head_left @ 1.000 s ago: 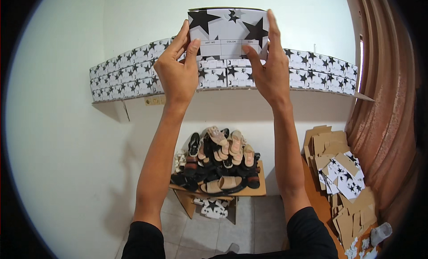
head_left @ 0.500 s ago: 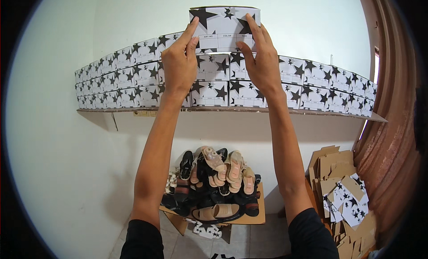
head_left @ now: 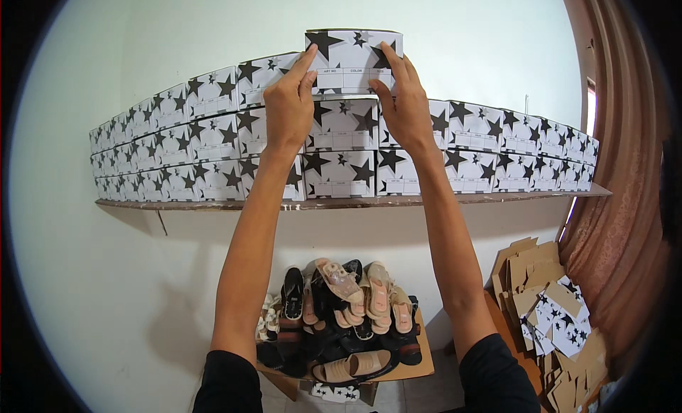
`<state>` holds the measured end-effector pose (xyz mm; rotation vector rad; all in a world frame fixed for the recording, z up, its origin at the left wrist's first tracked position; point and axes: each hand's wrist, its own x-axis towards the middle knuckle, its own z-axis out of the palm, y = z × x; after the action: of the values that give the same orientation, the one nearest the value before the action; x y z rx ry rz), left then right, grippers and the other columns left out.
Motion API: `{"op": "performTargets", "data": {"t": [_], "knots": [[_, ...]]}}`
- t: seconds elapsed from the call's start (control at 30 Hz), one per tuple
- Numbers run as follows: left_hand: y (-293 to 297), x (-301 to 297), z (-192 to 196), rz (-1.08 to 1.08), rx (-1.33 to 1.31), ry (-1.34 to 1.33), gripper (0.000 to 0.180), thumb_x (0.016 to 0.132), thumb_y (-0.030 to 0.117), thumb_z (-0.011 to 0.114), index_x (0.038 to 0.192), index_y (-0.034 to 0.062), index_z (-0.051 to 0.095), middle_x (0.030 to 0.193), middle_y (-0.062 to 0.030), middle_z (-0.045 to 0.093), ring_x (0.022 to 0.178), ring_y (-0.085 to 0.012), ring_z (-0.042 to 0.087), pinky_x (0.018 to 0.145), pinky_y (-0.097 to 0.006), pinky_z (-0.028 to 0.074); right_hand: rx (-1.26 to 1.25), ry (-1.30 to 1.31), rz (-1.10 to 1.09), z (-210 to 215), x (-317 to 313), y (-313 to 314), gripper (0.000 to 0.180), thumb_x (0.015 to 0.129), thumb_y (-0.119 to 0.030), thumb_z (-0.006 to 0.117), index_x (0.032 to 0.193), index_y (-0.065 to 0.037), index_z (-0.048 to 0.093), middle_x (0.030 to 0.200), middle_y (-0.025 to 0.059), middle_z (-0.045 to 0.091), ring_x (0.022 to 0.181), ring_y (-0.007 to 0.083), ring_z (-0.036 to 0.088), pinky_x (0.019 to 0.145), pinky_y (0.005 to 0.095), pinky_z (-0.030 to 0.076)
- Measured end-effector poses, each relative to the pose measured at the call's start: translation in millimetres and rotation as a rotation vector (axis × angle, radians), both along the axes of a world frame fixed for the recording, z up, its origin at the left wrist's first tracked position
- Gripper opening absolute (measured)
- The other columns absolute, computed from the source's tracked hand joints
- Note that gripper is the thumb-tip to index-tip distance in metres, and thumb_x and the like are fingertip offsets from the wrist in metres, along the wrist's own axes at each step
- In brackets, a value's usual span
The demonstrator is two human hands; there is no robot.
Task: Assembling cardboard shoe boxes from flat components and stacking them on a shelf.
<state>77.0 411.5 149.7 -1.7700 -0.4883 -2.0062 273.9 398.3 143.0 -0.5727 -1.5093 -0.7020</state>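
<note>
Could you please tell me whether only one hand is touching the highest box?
No, the left hand touches the box near its left edge, and the right hand near its right edge.

Below, I see a heap of sandals and shoes (head_left: 344, 299) on a small wooden table (head_left: 425, 363), a tan sandal (head_left: 344, 369) lying near its front edge. To my right, flattened cardboard (head_left: 531, 260) is piled with star-printed sheets (head_left: 568, 328) on top, beside a long brown curtain (head_left: 629, 171).
</note>
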Motion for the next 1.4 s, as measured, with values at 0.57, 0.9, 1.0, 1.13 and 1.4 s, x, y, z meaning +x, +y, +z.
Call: {"op": "performTargets", "data": {"t": [0.57,0.9,1.0,1.13,1.4], "knots": [[63.6,10.2,-40.1,0.399,-0.066,0.263,0.056,0.106,0.04,0.044,0.15,0.0055,0.044,0.16,-0.0188,0.032,0.152,-0.0341,0.022,0.116,-0.07,0.01,0.137,-0.029,-0.464,-24.8,-12.9,46.4,0.045,0.1,-0.032,0.06,0.132,-0.002,0.055,0.135,0.0196,0.05,0.127,0.0425,0.053,0.101,0.0681,0.04],[76.7,11.8,-59.9,0.595,-0.056,0.282,0.075,0.102,0.058,0.04,0.158,0.0104,0.029,0.166,-0.0136,0.021,0.155,-0.0332,0.009,0.105,-0.082,-0.008,-0.08,-0.089,-0.627,-51.5,-11.3,59.6,0.073,0.101,-0.055,0.046,0.158,-0.012,0.029,0.164,0.0216,0.022,0.151,0.0499,0.008,0.108,0.0784,-0.004],[63.1,5.7,-66.3,0.507,-0.051,0.274,0.074,0.102,0.055,0.043,0.16,0.0112,0.025,0.167,-0.0136,0.018,0.156,-0.0332,0.008,0.106,-0.08,-0.009,-0.074,-0.06,-0.554,-57.7,-17.9,45.0,0.079,0.1,-0.056,0.049,0.16,-0.013,0.024,0.163,0.0293,0.015,0.149,0.0538,0.009,0.11,0.0773,0.0],[24.0,8.4,-99.4,0.115,-0.061,0.288,0.07,0.101,0.03,0.053,0.159,0.0066,0.023,0.166,-0.0211,0.015,0.154,-0.0376,0.012,0.116,-0.069,0.008,-0.189,-0.037,-0.303,-91.1,-16.7,2.4,0.081,0.098,-0.05,0.056,0.16,-0.012,0.022,0.162,0.0324,0.015,0.148,0.0541,0.014,0.113,0.0724,0.01],[-58.2,47.0,-249.5,-0.857,-0.47,0.267,0.063,0.099,0.015,0.052,0.153,-0.0075,0.029,0.161,-0.0229,0.028,0.149,-0.0355,0.029,0.121,-0.049,0.022,-0.525,0.085,-0.251,-235.7,45.4,-116.1,0.082,0.097,-0.04,0.063,0.158,-0.005,0.021,0.161,0.029,0.019,0.144,0.0482,0.028,0.118,0.0496,0.026]]}}
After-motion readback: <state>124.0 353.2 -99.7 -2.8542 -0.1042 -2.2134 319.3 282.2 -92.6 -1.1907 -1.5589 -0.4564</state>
